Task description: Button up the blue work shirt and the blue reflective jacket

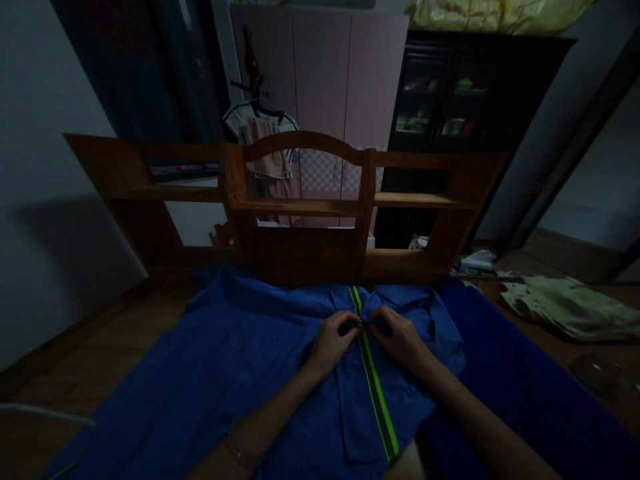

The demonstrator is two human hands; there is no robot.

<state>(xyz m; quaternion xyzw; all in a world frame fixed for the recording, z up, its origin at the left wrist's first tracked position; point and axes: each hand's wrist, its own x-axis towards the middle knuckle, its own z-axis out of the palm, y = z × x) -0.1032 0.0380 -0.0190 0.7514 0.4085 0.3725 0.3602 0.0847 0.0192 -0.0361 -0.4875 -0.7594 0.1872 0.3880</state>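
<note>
A blue garment (220, 360) lies spread out in front of me, with a yellow-green and grey reflective strip (379, 393) running along it. At the strip's upper part, my left hand (334, 339) pinches the garment's cloth from the left side. My right hand (397, 335) pinches it from the right, with its fingertips close to those of the left. A small dark bit shows between the two sets of fingertips, too dim to name. Both hands are closed. A flap or pocket (356, 427) of the garment lies left of the strip.
A wooden shelf unit or headboard (305, 208) stands right behind the garment. Darker blue cloth (515, 387) lies to the right, with folded pale green cloth (570, 307) beyond. A white cord (50, 412) shows at left. Clothes (267, 143) hang on a stand behind.
</note>
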